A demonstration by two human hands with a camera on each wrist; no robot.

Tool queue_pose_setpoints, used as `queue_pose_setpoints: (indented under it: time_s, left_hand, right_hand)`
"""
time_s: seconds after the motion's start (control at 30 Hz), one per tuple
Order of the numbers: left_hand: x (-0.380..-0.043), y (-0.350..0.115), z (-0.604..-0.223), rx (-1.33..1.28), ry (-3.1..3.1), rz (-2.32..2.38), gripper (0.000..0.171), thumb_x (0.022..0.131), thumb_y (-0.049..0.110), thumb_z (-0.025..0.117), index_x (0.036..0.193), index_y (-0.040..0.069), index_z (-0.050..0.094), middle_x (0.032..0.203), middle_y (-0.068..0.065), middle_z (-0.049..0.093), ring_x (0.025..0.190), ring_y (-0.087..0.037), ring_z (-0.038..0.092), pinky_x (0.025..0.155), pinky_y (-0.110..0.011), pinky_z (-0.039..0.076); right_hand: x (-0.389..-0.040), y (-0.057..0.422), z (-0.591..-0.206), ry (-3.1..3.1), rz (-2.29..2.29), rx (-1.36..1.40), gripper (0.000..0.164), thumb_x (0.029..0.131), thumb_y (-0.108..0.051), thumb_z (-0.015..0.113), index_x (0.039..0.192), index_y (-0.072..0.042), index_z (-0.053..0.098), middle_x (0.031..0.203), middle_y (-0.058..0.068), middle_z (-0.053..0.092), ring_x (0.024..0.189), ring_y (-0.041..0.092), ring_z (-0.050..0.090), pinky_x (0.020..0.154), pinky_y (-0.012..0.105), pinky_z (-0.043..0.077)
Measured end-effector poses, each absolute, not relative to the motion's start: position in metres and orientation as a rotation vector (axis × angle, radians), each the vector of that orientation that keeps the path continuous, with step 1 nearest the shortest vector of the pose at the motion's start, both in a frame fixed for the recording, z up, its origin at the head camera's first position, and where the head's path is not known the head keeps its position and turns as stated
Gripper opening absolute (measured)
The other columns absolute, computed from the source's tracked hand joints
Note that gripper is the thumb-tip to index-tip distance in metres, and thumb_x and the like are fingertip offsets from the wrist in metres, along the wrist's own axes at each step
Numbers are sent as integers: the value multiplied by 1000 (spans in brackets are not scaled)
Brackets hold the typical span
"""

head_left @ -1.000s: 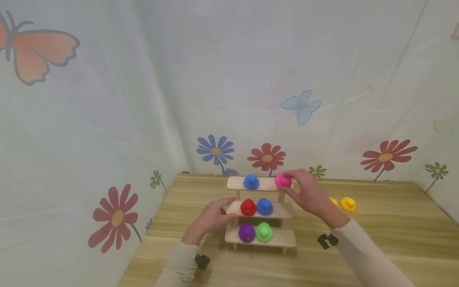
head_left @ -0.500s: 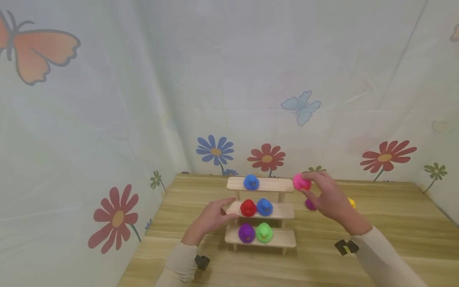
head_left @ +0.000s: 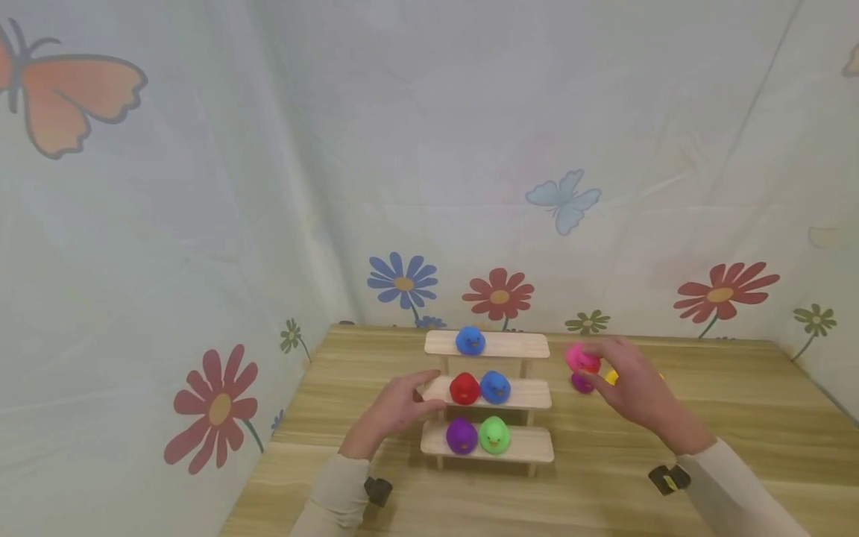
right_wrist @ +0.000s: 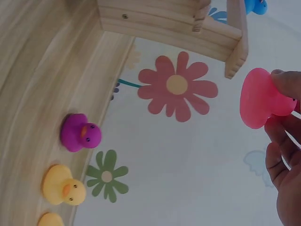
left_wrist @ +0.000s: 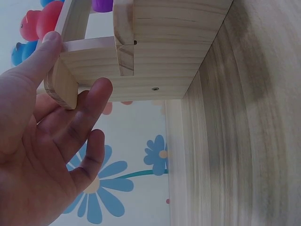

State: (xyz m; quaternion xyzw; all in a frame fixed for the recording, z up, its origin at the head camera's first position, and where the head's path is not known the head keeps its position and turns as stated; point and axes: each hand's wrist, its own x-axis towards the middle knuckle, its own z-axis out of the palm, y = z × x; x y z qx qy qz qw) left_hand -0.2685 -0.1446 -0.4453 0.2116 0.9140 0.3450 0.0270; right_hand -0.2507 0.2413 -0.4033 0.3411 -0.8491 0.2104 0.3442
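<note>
My right hand [head_left: 631, 384] pinches a pink rubber duck [right_wrist: 261, 99] between thumb and fingers, off the right end of a three-tier wooden display shelf [head_left: 526, 343]. In the head view the pink duck overlaps a magenta duck [right_wrist: 81, 133] standing on the table. My left hand [head_left: 396, 406] grips the left end of the shelf's middle tier, its thumb [left_wrist: 44, 52] and fingers on either side of the board. On the top tier sits a blue duck [head_left: 470, 341]. The middle tier bears a red duck [head_left: 464, 388] and another blue duck [head_left: 495, 387]; the bottom tier, a purple duck [head_left: 462, 436] and a green duck [head_left: 494, 435].
Yellow ducks stand on the wood-grain table [head_left: 738, 447] beyond my right hand, mostly hidden by it in the head view; one yellow duck [right_wrist: 63, 184] shows fully from the right wrist. A printed fabric backdrop [head_left: 429, 149] rises behind the table and along its left side.
My right hand has carried the pink duck from the top tier's right end to the right, then lower toward the magenta duck. My left hand has stayed at the shelf.
</note>
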Motion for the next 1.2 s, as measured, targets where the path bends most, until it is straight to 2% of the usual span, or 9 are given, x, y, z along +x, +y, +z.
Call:
queue_pose_setpoints:
  time_s: [0.1, 0.2, 0.27, 0.33, 0.37, 0.57, 0.6, 0.83, 1.2]
  left_hand:
    - [-269, -145, -446, 660, 2829, 1059, 66, 83, 46, 67, 138, 13, 48, 106, -2, 64, 64, -9, 54, 55, -25, 48]
    - [-269, -145, -446, 663, 2834, 1053, 66, 83, 46, 67, 137, 13, 48, 108, -3, 63, 64, -9, 55, 55, -25, 48]
    - [-269, -145, -446, 666, 2833, 1056, 66, 83, 46, 67, 137, 13, 48, 110, -3, 63, 64, -9, 55, 55, -25, 48]
    - [-268, -145, -446, 664, 2831, 1059, 66, 83, 46, 67, 137, 13, 48, 111, -3, 63, 64, -9, 55, 55, -25, 48]
    - [-268, -145, -446, 664, 2831, 1060, 66, 83, 46, 67, 137, 13, 48, 111, -3, 63, 64, -9, 55, 55, -25, 48]
    - [-268, -145, -446, 664, 2827, 1060, 66, 83, 46, 67, 137, 13, 48, 114, -4, 62, 65, -9, 55, 56, -25, 48]
    - [-268, -144, -446, 664, 2825, 1063, 66, 83, 46, 67, 137, 12, 48, 113, -4, 62, 65, -9, 55, 56, -25, 48]
    - [-268, -144, -445, 663, 2823, 1058, 66, 83, 45, 67, 137, 13, 48, 106, -1, 63, 63, -9, 54, 55, -25, 48]
    - [-268, -144, -445, 642, 2823, 1056, 67, 83, 48, 67, 138, 14, 48, 112, -2, 62, 64, -9, 54, 55, -25, 48]
  right_hand:
    - [-250, 247, -411, -2252, 532, 858, 50, 88, -51, 50, 99, -4, 64, 93, 1, 63, 87, 17, 54, 73, 36, 49]
    - [-248, 251, -419, -2303, 523, 823, 35, 78, -30, 76, 99, -5, 64, 91, -1, 62, 84, 15, 52, 71, 35, 49]
    - [-247, 253, -423, -2316, 526, 811, 38, 68, -12, 85, 98, -6, 64, 91, -1, 61, 83, 13, 51, 70, 33, 49]
    - [-246, 254, -427, -2326, 534, 803, 41, 62, -4, 86, 98, -6, 64, 91, -2, 61, 82, 12, 50, 69, 33, 49]
    - [-245, 255, -428, -2328, 543, 807, 37, 67, -13, 85, 98, -7, 64, 91, -3, 61, 82, 11, 50, 69, 31, 49]
    - [-241, 262, -438, -2437, 577, 768, 38, 71, -20, 83, 100, -11, 62, 95, -6, 60, 84, 8, 49, 70, 29, 51]
    - [-240, 262, -439, -2464, 580, 754, 41, 67, -11, 85, 100, -10, 61, 96, -5, 60, 84, 9, 50, 70, 30, 51]
    - [-236, 267, -449, -2618, 599, 651, 37, 71, -12, 82, 102, -5, 62, 91, -1, 60, 81, 14, 53, 70, 37, 51]
    - [-233, 275, -463, -2736, 645, 600, 33, 71, -9, 81, 97, -11, 60, 88, -7, 58, 78, 10, 52, 68, 31, 50]
